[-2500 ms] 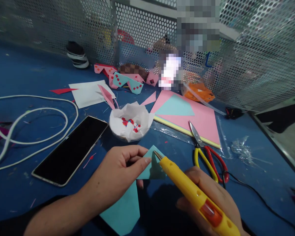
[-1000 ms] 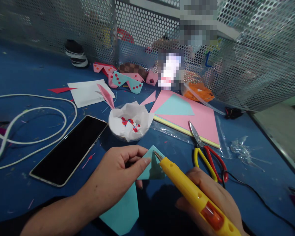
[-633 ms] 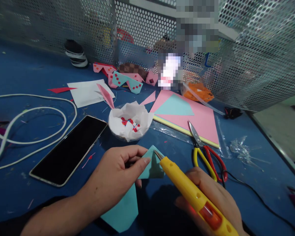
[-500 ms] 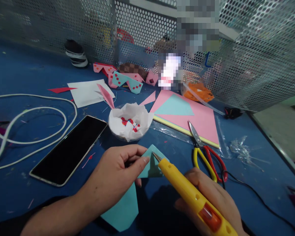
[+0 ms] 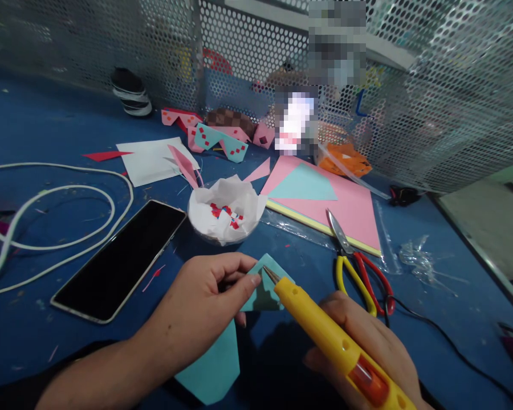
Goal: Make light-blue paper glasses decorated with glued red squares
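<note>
Nearest the camera, the folded teal paper sheet [image 5: 216,364] lies on the blue tabletop [image 5: 47,319], matte and smooth, with crisp straight edges and an angled lower corner. The left hand [image 5: 205,302] pinches its upturned pointed flap between thumb and forefinger, fingers curled in close. The right hand [image 5: 367,347] is wrapped around a yellow pen-shaped plastic glue tool [image 5: 325,336] with an orange translucent window. Its thin metal tip sits at the flap just beside the left thumb; actual contact cannot be made out.

Left of the hands lies a glossy black slab phone [image 5: 119,259], screen dark, beside a looping white rubbery cable [image 5: 60,228]. To the right are yellow-and-red-handled steel scissors [image 5: 354,256], a black cord [image 5: 453,347] and a crumpled scrap of clear plastic [image 5: 419,262].

Just beyond the flap stands a round bowl lined with crinkled white tissue [image 5: 226,213] holding tiny red and blue paper bits. Farther back lie a flat pink card sheet [image 5: 350,210] bearing a teal paper polygon [image 5: 303,185], a white paper sheet [image 5: 154,159], pink-and-teal folded paper shapes with red diamonds [image 5: 218,139] and a black-and-white striped roll [image 5: 130,94]. A perforated metal screen [image 5: 431,85] closes off the back.
</note>
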`<state>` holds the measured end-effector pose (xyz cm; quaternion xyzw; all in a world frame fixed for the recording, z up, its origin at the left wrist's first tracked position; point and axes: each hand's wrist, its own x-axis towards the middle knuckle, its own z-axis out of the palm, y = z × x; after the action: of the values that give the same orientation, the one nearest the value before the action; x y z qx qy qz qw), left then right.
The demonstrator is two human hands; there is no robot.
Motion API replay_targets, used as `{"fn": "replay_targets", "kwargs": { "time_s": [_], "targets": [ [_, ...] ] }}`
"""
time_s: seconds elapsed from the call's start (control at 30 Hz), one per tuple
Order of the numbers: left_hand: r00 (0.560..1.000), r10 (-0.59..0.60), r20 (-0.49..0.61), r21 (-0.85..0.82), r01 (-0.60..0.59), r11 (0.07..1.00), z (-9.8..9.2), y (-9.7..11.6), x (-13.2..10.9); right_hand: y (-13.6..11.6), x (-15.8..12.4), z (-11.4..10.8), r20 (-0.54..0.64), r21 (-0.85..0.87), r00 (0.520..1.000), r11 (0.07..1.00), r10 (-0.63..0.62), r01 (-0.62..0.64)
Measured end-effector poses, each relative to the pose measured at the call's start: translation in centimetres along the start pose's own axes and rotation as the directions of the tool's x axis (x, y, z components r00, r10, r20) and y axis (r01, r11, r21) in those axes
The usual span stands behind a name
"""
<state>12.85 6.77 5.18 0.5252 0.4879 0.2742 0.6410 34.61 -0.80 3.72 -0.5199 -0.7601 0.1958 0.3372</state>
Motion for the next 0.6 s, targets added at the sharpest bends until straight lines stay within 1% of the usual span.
{"fn": "replay_targets", "kwargs": {
  "time_s": [0.17, 0.3, 0.5, 0.6],
  "targets": [
    [1.0, 0.022, -0.005, 0.019, -0.022, 1.0, -0.18, -0.19, -0.17, -0.05, -0.03, -0.08, -0.029, 0.013, 0.998, 0.998, 0.059, -0.059],
    [1.0, 0.017, 0.008, 0.045, -0.018, 0.999, -0.21, -0.13, -0.34, -0.17, 0.05, -0.1, -0.04, -0.008, 0.997, 0.998, 0.067, -0.068],
    [1.0, 0.02, -0.004, 0.045, -0.02, 0.999, -0.2, -0.2, -0.15, -0.44, 0.08, -0.01, -0.003, -0.07, 0.993, 0.99, 0.122, -0.122],
    [1.0, 0.029, -0.011, 0.046, -0.028, 0.999, -0.23, -0.19, -0.08, -0.45, 0.13, -0.16, 0.001, -0.053, 0.994, 0.993, 0.108, -0.107]
  ]
}}
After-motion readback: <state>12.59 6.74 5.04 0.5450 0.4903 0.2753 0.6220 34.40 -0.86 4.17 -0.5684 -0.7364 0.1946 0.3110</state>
